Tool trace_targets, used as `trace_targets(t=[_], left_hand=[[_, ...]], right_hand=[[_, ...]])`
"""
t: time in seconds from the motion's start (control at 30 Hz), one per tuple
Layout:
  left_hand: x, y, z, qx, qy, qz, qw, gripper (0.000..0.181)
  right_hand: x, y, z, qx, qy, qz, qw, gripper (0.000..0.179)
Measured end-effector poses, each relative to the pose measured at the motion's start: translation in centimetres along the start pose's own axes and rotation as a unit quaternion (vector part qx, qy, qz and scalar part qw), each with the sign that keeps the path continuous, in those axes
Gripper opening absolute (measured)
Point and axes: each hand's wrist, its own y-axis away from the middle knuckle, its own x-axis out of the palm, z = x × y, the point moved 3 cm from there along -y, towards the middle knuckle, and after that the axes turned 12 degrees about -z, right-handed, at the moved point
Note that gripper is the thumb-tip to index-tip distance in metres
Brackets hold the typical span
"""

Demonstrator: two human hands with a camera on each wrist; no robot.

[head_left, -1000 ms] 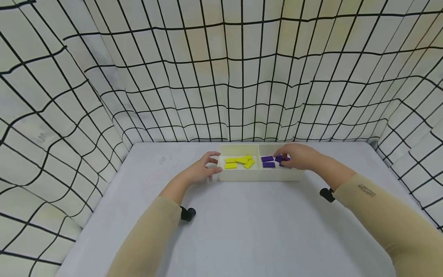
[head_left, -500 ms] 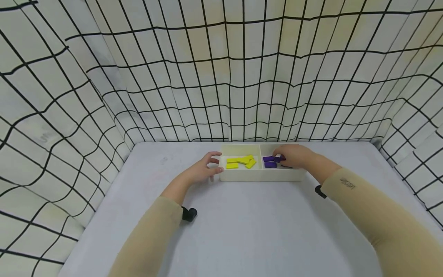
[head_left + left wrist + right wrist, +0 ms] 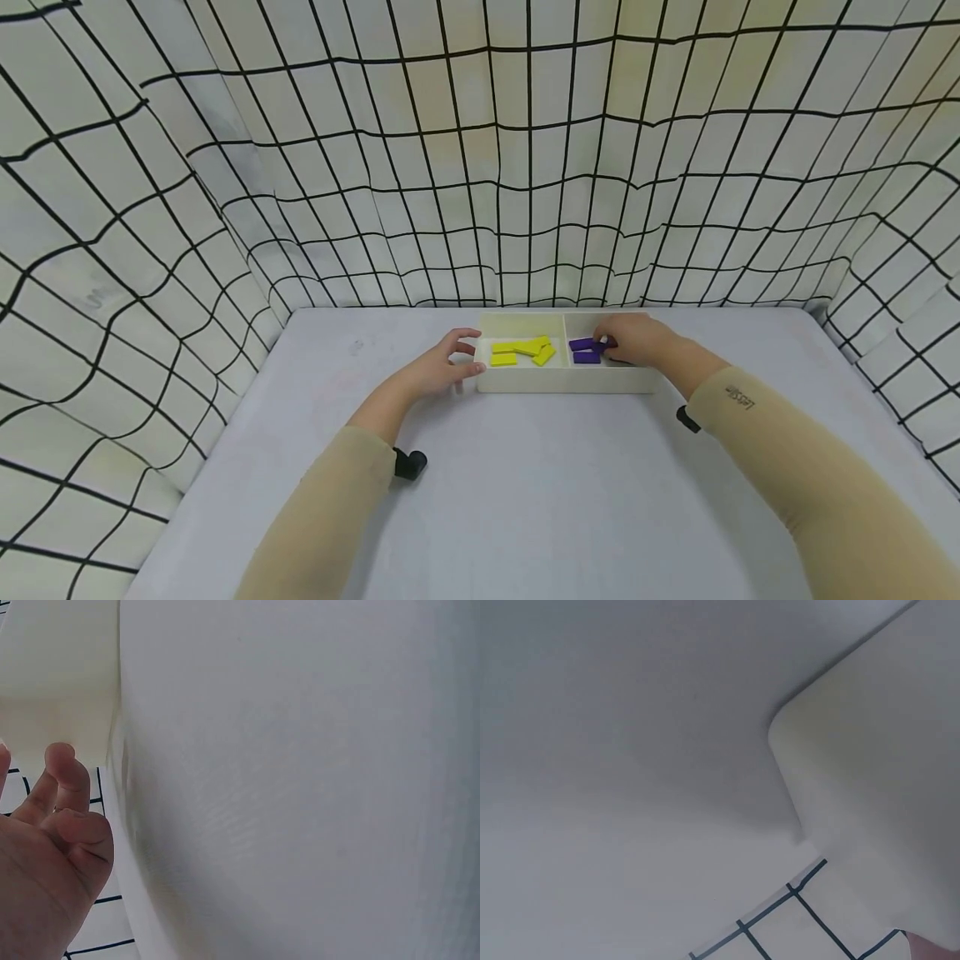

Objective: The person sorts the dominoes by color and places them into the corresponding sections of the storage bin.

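A white two-compartment box stands at the far middle of the table. Several flat yellow blocks lie loosely in its left compartment. In the right one, purple blocks lie close together. My right hand reaches in over the right end and pinches a purple block beside the others; the palm hides part of that compartment. At the box's left end rests my left hand, fingers spread and loosely bent. In the left wrist view, its fingertips meet the box's end wall.
A white table extends in front of the box. Black netting over pale walls rises behind it and along both sides. Each wrist carries a small black camera.
My right hand has shifted slightly, and the pinched purple block now sits lower, against the other purple ones. The right forearm has swung left. My left hand stays at the box's end.
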Motion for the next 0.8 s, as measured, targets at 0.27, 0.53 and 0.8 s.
trace_targets(t=[0.27,0.53,0.8], left_hand=[[0.0,0.1,-0.1,0.003,0.0,0.0,1.0,0.068],[0.0,0.2,-0.3,-0.004,-0.002,-0.001,1.0,0.066],[0.1,0.4,-0.3,-0.004,-0.003,-0.002,1.0,0.069]], right_hand=[[-0.9,0.3,0.2,0.017,-0.015,0.001,0.9997,0.027],[-1.9,0.9,0.2,0.016,-0.034,-0.003,0.9993,0.028],[-2.9,2.4,0.4,0.032,-0.054,-0.018,0.9979,0.032]])
